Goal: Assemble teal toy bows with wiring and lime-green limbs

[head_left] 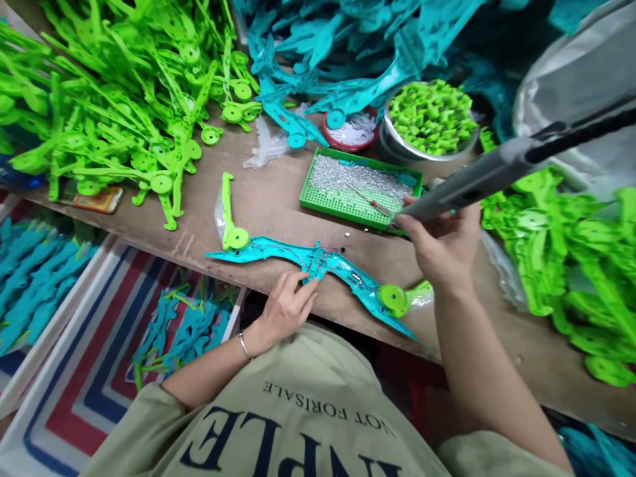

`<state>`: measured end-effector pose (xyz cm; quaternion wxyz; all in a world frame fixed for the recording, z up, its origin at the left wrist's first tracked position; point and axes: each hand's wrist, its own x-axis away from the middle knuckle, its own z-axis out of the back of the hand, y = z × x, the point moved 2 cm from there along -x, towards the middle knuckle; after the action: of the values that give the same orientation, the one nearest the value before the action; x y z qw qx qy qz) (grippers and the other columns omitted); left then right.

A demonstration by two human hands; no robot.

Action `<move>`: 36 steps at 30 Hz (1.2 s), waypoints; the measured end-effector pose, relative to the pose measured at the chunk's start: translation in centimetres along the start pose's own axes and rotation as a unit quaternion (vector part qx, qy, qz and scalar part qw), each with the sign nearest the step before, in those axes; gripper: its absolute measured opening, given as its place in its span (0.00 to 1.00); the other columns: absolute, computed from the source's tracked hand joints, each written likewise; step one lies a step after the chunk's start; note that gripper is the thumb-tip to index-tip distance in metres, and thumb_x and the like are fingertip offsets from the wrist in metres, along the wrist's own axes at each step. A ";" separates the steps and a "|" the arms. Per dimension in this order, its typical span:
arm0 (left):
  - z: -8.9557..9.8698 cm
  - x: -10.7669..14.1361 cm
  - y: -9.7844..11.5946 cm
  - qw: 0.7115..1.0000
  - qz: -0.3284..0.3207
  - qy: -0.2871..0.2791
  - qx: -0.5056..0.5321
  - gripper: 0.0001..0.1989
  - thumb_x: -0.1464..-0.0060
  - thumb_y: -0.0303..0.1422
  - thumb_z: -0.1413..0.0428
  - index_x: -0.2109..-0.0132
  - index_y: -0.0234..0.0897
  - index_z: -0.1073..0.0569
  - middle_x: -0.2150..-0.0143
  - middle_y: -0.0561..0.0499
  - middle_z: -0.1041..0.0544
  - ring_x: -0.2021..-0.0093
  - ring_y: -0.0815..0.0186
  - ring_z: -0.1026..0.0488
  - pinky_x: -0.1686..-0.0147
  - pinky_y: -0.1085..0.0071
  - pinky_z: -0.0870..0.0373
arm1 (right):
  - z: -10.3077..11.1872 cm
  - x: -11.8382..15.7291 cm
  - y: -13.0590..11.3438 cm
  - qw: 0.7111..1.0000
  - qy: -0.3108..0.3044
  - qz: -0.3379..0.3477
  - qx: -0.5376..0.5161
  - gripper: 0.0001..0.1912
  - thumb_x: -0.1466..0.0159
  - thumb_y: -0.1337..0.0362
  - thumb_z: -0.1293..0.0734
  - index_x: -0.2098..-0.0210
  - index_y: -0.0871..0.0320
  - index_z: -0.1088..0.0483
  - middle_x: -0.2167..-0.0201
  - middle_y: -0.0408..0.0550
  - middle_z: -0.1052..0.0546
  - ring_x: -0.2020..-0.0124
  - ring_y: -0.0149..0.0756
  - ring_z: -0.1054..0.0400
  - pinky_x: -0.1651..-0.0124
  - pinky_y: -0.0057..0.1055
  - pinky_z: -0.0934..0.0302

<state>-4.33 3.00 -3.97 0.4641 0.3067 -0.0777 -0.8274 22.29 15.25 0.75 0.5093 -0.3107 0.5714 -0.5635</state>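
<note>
A teal plastic toy bow (pixel 268 248) lies across the front of the bench, with a green limb piece (pixel 233 233) at its left end and another green piece (pixel 395 300) at its right. Thin wires run over its middle. My left hand (pixel 285 305) is closed on the bow's centre, fingers curled at its near edge. In my right hand (pixel 444 248) is a grey electric screwdriver (pixel 467 182), gripped near its lower end. Its thin bit reaches over a green perforated tray (pixel 328 205) of small silver screws (pixel 342 173). Whether a screw is on the tip cannot be made out.
Green parts (pixel 124 112) are heaped at the left, with more green parts (pixel 561 245) at the right. Teal parts (pixel 358 40) pile up behind. A bowl of small green pieces (pixel 432 119) and a red basket (pixel 342 146) stand behind the tray. Teal bows (pixel 183 324) lie below the bench.
</note>
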 end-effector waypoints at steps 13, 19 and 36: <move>2.9 -0.7 -0.1 0.994 0.019 0.107 -0.024 0.20 0.35 0.26 0.46 0.38 0.35 0.32 0.49 0.40 0.21 0.46 0.58 0.24 0.47 0.59 0.25 | 5.5 6.5 1.3 0.985 0.035 0.023 0.170 0.35 0.45 0.53 0.27 0.40 0.51 0.37 0.45 0.60 0.22 0.47 0.53 0.23 0.44 0.62 0.30; 7.8 -0.5 -9.0 0.941 0.329 0.064 -0.043 0.25 0.31 0.41 0.49 0.34 0.31 0.37 0.44 0.33 0.23 0.45 0.51 0.23 0.44 0.49 0.27 | 11.1 10.2 3.4 0.906 0.141 -0.053 0.395 0.35 0.44 0.53 0.31 0.39 0.57 0.33 0.39 0.67 0.26 0.37 0.66 0.30 0.35 0.66 0.38; 8.3 -4.9 -11.1 0.954 0.297 0.029 0.001 0.27 0.36 0.45 0.44 0.37 0.34 0.31 0.39 0.33 0.25 0.45 0.49 0.23 0.44 0.49 0.27 | 10.0 9.4 5.7 0.931 0.095 -0.065 0.347 0.36 0.35 0.43 0.34 0.36 0.60 0.36 0.38 0.65 0.30 0.35 0.63 0.36 0.34 0.65 0.44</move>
<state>-15.26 11.86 0.25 0.6908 0.2944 -0.1528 -0.6425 30.13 4.25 -5.33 0.4909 -0.0962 0.3649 -0.7852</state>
